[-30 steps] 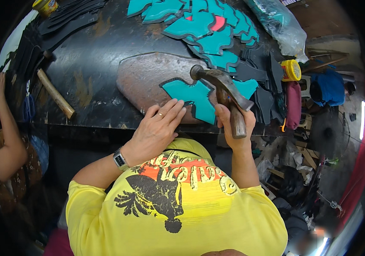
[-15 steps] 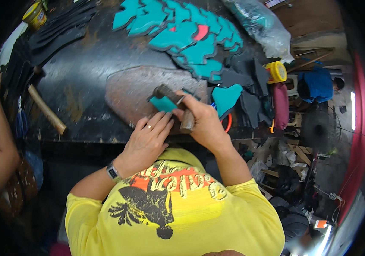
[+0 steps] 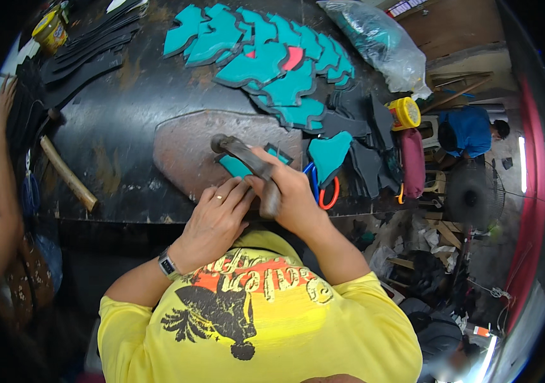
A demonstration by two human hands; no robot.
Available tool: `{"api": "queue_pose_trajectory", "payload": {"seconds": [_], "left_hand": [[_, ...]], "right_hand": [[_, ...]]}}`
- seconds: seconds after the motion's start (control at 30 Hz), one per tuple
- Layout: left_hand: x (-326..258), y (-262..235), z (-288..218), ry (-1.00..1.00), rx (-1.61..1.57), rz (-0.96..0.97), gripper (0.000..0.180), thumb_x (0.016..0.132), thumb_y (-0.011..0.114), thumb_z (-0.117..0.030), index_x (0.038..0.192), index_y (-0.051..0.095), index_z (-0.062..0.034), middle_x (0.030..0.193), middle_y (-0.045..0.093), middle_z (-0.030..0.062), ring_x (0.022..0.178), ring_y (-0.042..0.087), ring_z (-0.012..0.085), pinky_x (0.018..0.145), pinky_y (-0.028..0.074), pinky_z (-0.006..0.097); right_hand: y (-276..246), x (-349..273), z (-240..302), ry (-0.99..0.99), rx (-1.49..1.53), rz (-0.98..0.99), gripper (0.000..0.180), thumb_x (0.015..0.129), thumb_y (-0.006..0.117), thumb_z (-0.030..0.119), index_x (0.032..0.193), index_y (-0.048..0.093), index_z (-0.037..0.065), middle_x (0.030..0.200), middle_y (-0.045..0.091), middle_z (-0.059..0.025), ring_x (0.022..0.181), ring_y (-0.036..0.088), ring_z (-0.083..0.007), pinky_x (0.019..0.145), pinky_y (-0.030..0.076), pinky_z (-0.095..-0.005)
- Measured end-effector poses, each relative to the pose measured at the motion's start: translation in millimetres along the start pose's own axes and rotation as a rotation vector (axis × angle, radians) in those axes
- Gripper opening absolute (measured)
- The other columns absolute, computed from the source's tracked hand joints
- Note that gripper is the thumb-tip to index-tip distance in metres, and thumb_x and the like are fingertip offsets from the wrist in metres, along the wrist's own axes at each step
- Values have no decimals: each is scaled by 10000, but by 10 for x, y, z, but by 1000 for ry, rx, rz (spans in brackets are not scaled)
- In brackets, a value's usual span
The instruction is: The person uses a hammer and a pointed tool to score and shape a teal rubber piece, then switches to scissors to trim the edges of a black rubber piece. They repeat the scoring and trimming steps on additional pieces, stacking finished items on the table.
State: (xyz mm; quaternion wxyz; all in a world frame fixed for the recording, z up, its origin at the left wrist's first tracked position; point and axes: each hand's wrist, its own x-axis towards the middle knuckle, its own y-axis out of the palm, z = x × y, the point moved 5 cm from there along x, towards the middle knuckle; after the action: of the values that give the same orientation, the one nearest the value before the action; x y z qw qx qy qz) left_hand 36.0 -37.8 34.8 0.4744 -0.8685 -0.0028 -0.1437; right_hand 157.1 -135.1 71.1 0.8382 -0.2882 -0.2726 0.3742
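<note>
In my right hand (image 3: 293, 196) is a hammer (image 3: 245, 154), its metal head up and away from me, over a brown slab (image 3: 183, 142) on the dark table. Beneath the hammer lies a teal piece with black edging (image 3: 233, 167), partly hidden by the tool and my fingers. My left hand (image 3: 216, 216) is closed at the piece's near edge, fingers together and tips beside my right fingers. Scissors with blue and red handles (image 3: 329, 193) lie right of my right hand, beside a loose teal cut piece (image 3: 330, 155).
Overlapping teal pieces (image 3: 266, 64) cover the far table; dark cut pieces (image 3: 365, 163) lie right. A yellow tub (image 3: 404, 113) and maroon roll (image 3: 412, 163) stand at the right edge. A wooden handle (image 3: 68, 172) lies left. A co-worker's arm (image 3: 6, 172) reaches in there.
The hammer head has risen and shifted left off the teal piece, and my right hand has moved slightly down. My left hand stays by the piece. The whole view has shifted slightly.
</note>
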Motion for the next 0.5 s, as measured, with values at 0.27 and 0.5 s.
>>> {"api": "queue_pose_trajectory", "payload": {"seconds": [0.27, 0.5], "left_hand": [[22, 2, 6, -14, 31, -25, 652, 796, 783, -161, 1374, 566, 49, 1384, 552, 150, 1344, 479, 290, 1032, 413, 404], [102, -8, 13, -27, 48, -58, 615, 789, 778, -145, 1344, 587, 40, 1290, 572, 129, 1264, 514, 280, 985, 432, 389]], "right_hand": [[-96, 50, -76, 29, 24, -128, 317, 920, 740, 87, 1211, 620, 52, 1002, 719, -216, 906, 709, -424, 719, 555, -415], [-162, -17, -100, 162, -24, -108, 358, 913, 757, 105, 1238, 614, 58, 891, 692, -204, 784, 691, -407, 652, 521, -392]]}}
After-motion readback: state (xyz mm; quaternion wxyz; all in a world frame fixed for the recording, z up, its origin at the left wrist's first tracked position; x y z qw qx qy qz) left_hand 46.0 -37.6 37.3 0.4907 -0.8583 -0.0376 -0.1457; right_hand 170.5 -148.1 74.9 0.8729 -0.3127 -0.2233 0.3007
